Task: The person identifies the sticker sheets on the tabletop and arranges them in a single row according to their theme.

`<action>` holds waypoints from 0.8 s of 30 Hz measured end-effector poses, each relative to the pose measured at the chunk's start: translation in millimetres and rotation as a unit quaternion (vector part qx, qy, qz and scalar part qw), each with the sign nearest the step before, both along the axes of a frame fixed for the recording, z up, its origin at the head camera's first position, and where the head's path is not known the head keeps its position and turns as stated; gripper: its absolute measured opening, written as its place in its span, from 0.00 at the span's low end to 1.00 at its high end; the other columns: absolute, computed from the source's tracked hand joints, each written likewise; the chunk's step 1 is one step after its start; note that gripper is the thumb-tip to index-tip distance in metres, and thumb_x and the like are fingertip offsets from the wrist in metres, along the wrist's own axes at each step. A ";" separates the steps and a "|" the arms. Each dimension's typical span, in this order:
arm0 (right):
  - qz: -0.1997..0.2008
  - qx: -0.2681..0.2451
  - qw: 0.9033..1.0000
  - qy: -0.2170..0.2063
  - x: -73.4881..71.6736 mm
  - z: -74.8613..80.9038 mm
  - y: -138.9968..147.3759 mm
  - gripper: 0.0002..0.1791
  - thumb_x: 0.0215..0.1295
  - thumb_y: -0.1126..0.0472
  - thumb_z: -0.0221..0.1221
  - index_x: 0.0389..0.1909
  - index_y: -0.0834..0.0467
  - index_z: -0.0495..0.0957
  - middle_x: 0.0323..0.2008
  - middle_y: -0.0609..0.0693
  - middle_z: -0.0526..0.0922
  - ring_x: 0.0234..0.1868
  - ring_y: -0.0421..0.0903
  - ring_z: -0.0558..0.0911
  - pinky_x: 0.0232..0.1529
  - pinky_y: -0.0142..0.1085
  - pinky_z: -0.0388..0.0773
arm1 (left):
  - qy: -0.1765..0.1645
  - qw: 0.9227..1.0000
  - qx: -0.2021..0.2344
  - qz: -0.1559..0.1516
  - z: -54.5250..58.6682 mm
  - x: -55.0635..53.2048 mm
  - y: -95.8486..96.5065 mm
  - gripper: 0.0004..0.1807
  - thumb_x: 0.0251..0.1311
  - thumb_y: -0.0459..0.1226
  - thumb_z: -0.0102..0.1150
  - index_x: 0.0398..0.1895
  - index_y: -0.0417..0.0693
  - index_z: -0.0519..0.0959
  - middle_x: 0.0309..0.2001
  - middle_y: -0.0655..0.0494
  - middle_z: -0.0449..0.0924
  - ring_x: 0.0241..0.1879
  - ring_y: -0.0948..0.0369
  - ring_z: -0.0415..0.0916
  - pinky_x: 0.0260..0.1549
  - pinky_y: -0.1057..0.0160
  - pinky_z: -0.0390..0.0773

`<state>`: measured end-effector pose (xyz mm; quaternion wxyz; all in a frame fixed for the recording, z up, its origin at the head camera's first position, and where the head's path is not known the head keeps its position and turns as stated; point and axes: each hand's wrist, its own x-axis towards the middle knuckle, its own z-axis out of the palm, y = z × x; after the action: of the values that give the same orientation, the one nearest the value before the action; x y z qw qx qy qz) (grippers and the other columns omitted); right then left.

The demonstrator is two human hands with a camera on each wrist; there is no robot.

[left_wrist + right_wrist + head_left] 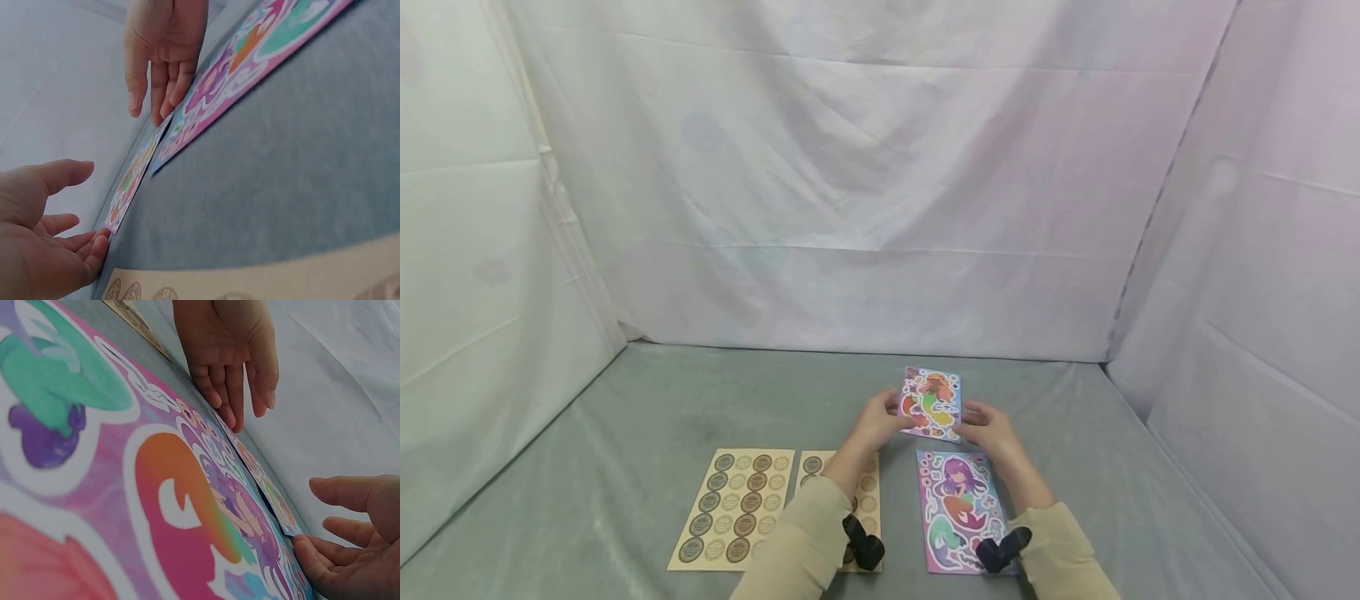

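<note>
A mermaid sticker sheet (931, 405) with a red-haired figure lies on the grey cloth between my two hands. My left hand (876, 423) is at its left edge, fingertips by the border and thumb raised apart in the left wrist view. At the opposite edge is my right hand (992, 429); its fingertips touch the sheet's corner in the right wrist view, with the thumb held clear. Nearer to me, partly under the right wrist, lies a second mermaid sticker sheet (958, 508) with a purple-haired figure.
Two beige sheets of round brown stickers lie at the front left: the left sheet (730, 508) shows mostly whole, while my left forearm covers much of the right sheet (868, 521). White curtains (865, 208) enclose the grey-covered table (625, 467) at the back and sides.
</note>
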<state>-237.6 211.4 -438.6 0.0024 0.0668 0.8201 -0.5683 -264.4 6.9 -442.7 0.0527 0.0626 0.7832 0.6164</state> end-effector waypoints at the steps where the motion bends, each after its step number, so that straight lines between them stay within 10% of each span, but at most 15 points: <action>1: -0.001 -0.002 1.000 0.000 0.0 0.0 -0.3 0.33 0.60 0.65 0.63 0.65 0.67 0.65 0.58 0.68 0.72 0.56 0.62 0.74 0.55 0.49 0.72 | -0.003 1.000 0.005 0.002 -0.6 -0.3 0.5 0.35 0.52 0.30 0.67 0.64 0.31 0.66 0.55 0.37 0.74 0.51 0.46 0.74 0.50 0.50 0.75; 24: -0.013 -0.025 1.000 -0.006 2.0 -3.4 0.7 0.30 0.61 0.66 0.62 0.64 0.66 0.66 0.57 0.67 0.73 0.55 0.62 0.74 0.56 0.51 0.71 | -0.022 0.998 0.050 0.037 -5.7 4.4 2.3 0.35 0.51 0.28 0.66 0.65 0.32 0.65 0.55 0.38 0.74 0.52 0.47 0.74 0.50 0.54 0.76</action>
<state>-235.5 212.1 -442.0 0.0018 0.0812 0.8047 -0.5880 -260.0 9.2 -448.4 0.0433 0.0223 0.7520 0.6573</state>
